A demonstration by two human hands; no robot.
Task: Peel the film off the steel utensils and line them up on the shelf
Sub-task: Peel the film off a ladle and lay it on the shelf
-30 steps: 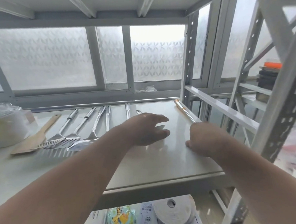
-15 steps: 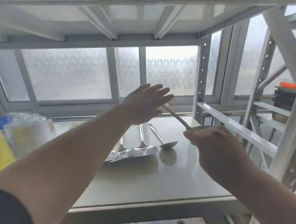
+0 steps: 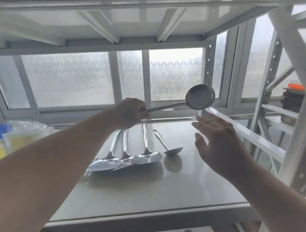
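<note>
The left hand [image 3: 130,112] grips a long-handled round steel ladle [image 3: 200,99] aloft, bowl toward three o'clock; the right hand [image 3: 219,142] hangs spread below it, above the white metal shelf [image 3: 153,195].

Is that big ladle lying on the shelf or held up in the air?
Held up. The left hand grips the big ladle by its handle, bowl raised clear above the shelf.
</note>
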